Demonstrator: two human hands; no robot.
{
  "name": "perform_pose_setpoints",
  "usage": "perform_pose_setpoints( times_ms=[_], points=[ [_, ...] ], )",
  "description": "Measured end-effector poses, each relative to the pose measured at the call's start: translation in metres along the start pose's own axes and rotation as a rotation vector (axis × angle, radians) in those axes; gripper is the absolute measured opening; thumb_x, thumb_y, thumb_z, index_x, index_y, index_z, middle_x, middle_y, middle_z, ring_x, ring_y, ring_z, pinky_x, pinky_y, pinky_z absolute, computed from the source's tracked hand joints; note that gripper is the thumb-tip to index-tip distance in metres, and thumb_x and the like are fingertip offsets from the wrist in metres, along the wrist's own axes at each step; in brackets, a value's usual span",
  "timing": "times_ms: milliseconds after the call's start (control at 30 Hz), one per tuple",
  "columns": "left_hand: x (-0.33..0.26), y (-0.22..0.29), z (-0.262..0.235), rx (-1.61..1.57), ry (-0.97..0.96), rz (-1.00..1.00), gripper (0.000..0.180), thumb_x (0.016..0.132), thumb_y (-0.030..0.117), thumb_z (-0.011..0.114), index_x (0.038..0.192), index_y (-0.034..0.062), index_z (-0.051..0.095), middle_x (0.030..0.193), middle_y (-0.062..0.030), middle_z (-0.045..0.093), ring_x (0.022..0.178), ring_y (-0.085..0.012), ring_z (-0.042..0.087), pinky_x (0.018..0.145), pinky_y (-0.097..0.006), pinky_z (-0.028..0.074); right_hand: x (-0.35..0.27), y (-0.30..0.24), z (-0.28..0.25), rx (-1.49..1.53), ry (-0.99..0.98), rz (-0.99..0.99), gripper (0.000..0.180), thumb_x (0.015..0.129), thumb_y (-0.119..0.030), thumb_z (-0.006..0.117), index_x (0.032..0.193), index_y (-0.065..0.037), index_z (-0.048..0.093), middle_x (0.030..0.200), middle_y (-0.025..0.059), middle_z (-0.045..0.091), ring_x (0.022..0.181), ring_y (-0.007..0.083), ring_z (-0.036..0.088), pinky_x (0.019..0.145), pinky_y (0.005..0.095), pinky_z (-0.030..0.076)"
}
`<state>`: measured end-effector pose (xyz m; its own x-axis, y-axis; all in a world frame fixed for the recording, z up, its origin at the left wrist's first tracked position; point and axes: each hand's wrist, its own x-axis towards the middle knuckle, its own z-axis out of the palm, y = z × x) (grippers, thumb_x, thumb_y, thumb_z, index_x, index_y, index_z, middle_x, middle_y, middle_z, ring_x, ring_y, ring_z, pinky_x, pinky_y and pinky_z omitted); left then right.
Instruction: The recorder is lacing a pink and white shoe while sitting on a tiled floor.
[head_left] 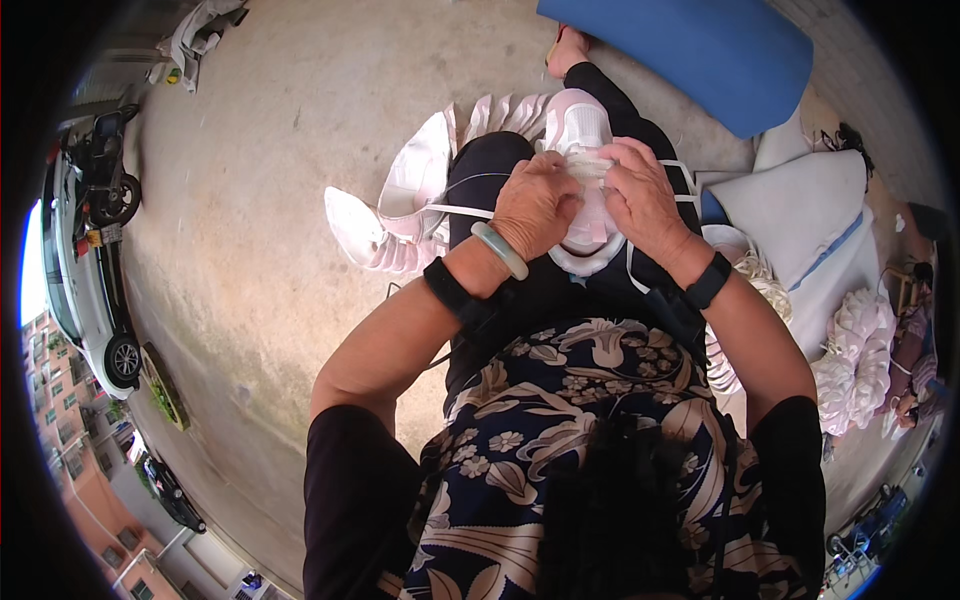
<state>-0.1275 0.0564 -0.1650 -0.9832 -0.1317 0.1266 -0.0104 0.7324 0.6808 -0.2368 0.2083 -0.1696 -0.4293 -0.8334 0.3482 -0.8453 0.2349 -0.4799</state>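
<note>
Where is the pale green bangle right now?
In the head view, the green bangle sits on the left wrist, just left of centre, between the left hand and a black wristband.

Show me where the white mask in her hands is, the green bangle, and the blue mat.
white mask (585,125): head view, on its upper cup above the fingers.
green bangle (499,250): head view, on the band across the left wrist.
blue mat (700,50): head view, on its broad top face.

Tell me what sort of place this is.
Probably an outdoor concrete yard used for piecework: bare concrete ground, a parked white car, and stacks of white pieces beside the seated person.
</note>
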Motion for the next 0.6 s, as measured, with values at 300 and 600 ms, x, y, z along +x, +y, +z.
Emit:
perform_pose_setpoints(
  times_ms=[300,600],
  points=[
    [0.001,-0.014,-0.004,-0.058,-0.008,0.058,0.019,0.066,0.007,0.07,0.085,0.0074,0.066,0.098,-0.011,0.055,0.073,-0.0232,0.058,0.065,-0.03,0.048,0.001,0.005,0.013,0.04,0.052,0.011,0.008,0.068,-0.003,0.056,0.075,-0.001,0.052,0.105,0.0104,0.053,0.102,0.0322,0.046,0.085,0.0404,0.039],
    [0.003,-0.022,-0.002,-0.258,-0.057,-0.087,0.017,0.068,0.003,0.069,0.085,0.0073,0.067,0.097,-0.0067,0.054,0.077,-0.0168,0.058,0.07,-0.024,0.047,-0.003,0.019,0.016,0.846,-0.164,0.459,0.003,0.077,-0.006,0.058,0.076,-0.003,0.057,0.115,0.007,0.046,0.102,0.0181,0.047,0.088,0.0278,0.037]
  ],
)
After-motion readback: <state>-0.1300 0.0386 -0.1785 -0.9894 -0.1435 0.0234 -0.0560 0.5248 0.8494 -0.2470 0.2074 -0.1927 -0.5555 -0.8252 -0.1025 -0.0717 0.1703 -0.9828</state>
